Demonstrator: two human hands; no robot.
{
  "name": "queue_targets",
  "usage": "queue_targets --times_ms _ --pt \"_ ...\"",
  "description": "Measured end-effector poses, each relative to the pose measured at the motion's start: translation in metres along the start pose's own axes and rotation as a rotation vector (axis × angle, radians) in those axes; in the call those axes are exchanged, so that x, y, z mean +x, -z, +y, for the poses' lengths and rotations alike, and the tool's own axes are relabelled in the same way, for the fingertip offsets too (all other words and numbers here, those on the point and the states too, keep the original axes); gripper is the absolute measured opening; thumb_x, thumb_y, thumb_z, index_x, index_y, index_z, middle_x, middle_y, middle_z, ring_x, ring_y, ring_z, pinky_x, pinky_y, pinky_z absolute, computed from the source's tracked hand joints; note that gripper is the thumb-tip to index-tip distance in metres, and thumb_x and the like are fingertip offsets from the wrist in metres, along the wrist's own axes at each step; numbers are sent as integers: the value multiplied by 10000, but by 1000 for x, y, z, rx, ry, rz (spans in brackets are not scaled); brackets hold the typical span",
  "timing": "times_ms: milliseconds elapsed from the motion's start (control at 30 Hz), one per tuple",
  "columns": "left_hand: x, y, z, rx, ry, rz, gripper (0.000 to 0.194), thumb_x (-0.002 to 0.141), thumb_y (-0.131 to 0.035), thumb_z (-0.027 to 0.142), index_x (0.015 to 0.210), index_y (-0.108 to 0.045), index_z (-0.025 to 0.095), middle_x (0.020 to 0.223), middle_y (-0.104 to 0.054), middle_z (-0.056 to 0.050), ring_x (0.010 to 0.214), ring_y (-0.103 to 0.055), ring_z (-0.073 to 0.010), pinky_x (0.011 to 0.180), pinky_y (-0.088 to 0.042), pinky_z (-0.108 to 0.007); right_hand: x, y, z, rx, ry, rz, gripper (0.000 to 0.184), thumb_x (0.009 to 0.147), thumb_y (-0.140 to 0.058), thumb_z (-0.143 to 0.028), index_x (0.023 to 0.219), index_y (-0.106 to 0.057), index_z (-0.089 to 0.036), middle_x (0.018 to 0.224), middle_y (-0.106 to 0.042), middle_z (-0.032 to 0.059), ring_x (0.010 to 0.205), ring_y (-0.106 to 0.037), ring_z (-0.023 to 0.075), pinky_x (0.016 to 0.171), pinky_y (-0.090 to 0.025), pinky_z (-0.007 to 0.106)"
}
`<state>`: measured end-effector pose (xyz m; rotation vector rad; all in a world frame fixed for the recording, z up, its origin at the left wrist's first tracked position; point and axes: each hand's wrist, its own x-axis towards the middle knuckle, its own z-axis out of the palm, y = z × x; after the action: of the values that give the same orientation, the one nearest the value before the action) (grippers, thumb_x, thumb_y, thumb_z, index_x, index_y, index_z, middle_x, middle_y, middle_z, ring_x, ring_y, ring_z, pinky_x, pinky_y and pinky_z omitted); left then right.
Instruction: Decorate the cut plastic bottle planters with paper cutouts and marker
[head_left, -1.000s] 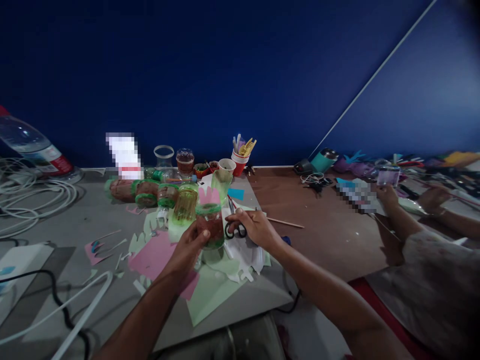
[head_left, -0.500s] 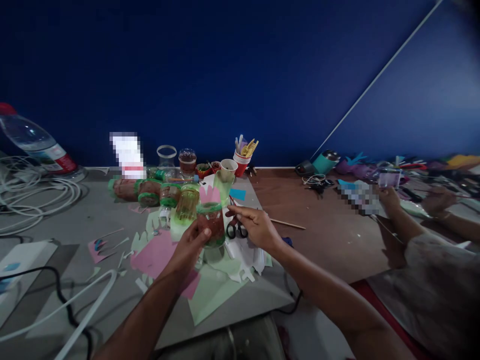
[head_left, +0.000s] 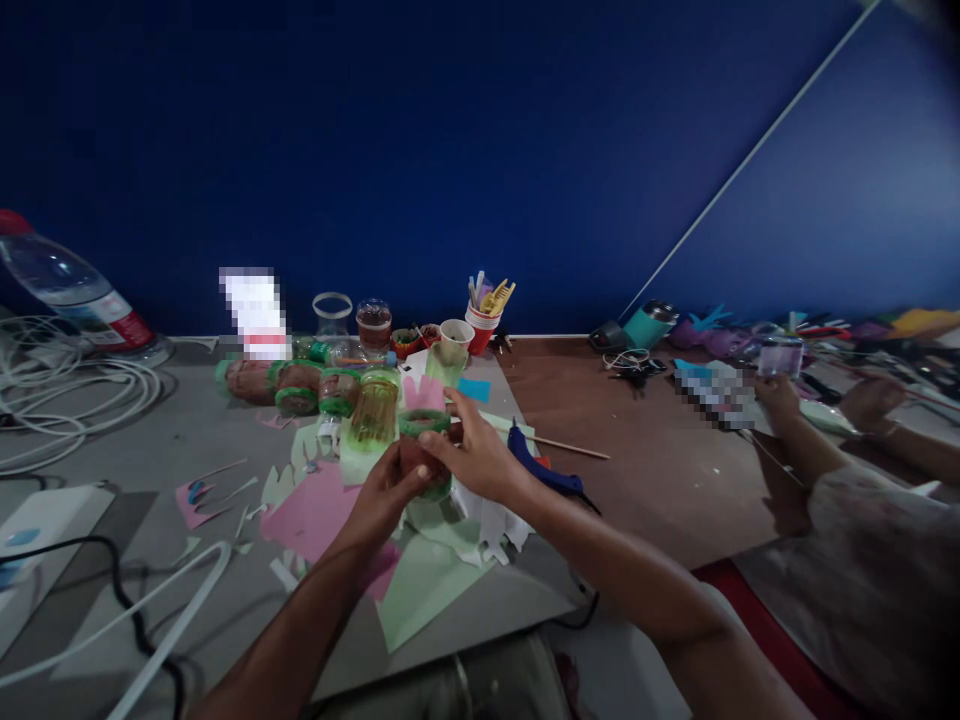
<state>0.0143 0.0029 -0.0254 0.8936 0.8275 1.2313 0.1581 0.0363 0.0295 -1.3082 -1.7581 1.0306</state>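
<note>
Both of my hands are wrapped round a brown-painted plastic cup (head_left: pixel 424 424) with green bands at its top and bottom. My left hand (head_left: pixel 394 480) grips its left side and front, thumb across the front. The fingers of my right hand (head_left: pixel 484 450) curl round the right side, with the thumb on the front. A pink paper piece (head_left: pixel 424 392) with a notched top edge rises behind the cup's rim; whether it is stuck on I cannot tell. To the right of my right hand lies a blue glue gun (head_left: pixel 541 467), its nozzle pointing away.
Green sheets (head_left: pixel 427 590), pink paper (head_left: pixel 311 515) and scraps cover the table. Behind stand painted containers (head_left: pixel 296 385), a paper cup (head_left: pixel 456 335) and a red cup of tools (head_left: pixel 484 325). A wooden stick (head_left: pixel 570 445) lies right; cables (head_left: pixel 97 390) coil left. A co-worker's hands (head_left: pixel 780 400) are at far right.
My right hand has gone from hovering beside the cup with fingers stretched to gripping it. The scissors are now hidden behind that hand, and the glue gun has come into view.
</note>
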Motion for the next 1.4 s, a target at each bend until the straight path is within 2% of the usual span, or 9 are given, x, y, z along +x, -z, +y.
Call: queue_targets --times_ms 167,367,633,800,900,1000,1100,1267,1400 --pt "0 0 1 88 -28 7 295 686 -733 355 880 -605 173 876 -652 -43 863 -595 -199 782 -449 -300 -1 -4 2 -94 -30 36 756 736 -646 -356 1394 -313 -189 1108 -614 110 915 -595 232 821 -470 397" --pt "-2 -6 11 106 -45 33 354 615 -776 379 646 -488 175 664 -563 9 668 -536 -146 619 -420 -245 -2 -1 -1 -22 -22 15 785 688 -675 -276 1384 -318 -206 1212 -574 110 1007 -582 232 886 -451 397" --pt "-3 -7 12 146 -52 1 365 620 -766 407 641 -480 182 641 -534 15 649 -512 -147 609 -397 -251 -5 7 -5 -33 -55 -21 813 657 -684 -237 1387 -329 -188 1284 -518 138 1122 -530 278 966 -402 451" --pt "-1 -2 8 111 -62 -32 291 663 -745 381 719 -551 172 703 -582 8 704 -544 -153 668 -413 -257 -2 14 -1 268 -45 -138 895 602 -702 -189 1390 -281 -248 1336 -435 138 1016 -588 219 827 -493 370" --pt "0 -1 5 39 -41 -26 321 679 -737 364 898 -607 169 895 -652 -40 857 -589 -196 789 -435 -295 -2 23 9 394 -38 -34 789 598 -692 -189 1312 -367 -272 1299 -437 104 991 -579 179 805 -489 328" --pt "-1 0 4 -4 -14 -6 411 676 -741 349 1021 -611 165 1041 -663 -82 978 -594 -240 879 -429 -346 -4 31 20 325 -25 135 455 610 -659 -180 1047 -537 -209 988 -564 36 846 -571 142 761 -469 285" --pt "-1 0 3 -8 -19 14 436 665 -748 358 1034 -622 165 1082 -667 -99 1026 -592 -266 895 -438 -365 -9 36 28 187 -27 182 155 635 -648 -222 757 -561 -180 730 -555 -14 683 -522 123 680 -437 261" --pt "2 7 -3 -13 -40 54 488 673 -741 374 1090 -609 157 1109 -663 -109 1038 -596 -279 889 -449 -377 -17 41 33 78 -35 99 129 653 -655 -263 658 -558 -178 663 -572 -14 644 -512 126 635 -393 248" --pt "4 11 -6 4 -38 65 495 681 -734 394 1096 -610 154 1113 -660 -117 1037 -598 -283 889 -449 -389 -24 44 33 68 -18 -28 225 733 -607 -340 609 -516 -175 597 -512 -21 580 -463 109 578 -358 237"
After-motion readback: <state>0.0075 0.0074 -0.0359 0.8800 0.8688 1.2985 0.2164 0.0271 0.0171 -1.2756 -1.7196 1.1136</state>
